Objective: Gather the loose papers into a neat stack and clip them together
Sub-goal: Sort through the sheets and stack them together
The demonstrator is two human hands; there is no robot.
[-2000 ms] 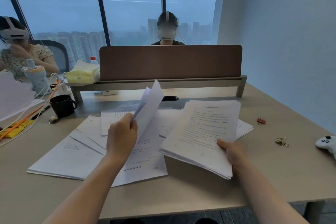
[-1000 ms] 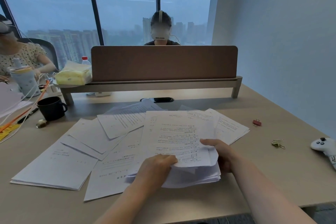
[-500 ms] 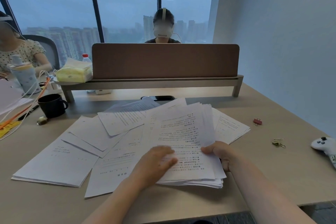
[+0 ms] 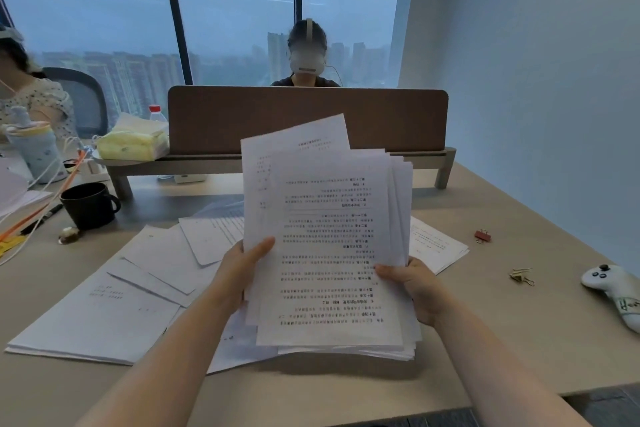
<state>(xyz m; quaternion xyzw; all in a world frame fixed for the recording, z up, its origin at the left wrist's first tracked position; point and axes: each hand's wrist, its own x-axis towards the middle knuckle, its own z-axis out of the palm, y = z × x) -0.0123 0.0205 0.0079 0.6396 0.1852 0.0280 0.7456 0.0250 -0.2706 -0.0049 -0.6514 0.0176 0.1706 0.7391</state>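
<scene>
Both hands, left [image 4: 242, 270] and right [image 4: 414, 288], gripped an uneven paper stack [image 4: 329, 246] upright; fanned sheets at one o'clock might slip out.

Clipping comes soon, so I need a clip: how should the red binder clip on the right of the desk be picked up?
Pinch the red binder clip across its folded body from above, with the right hand, its nearer neighbour. It lies flat and alone on the bare desk, clear of the loose papers. That hand would have to release the held stack first.
</scene>
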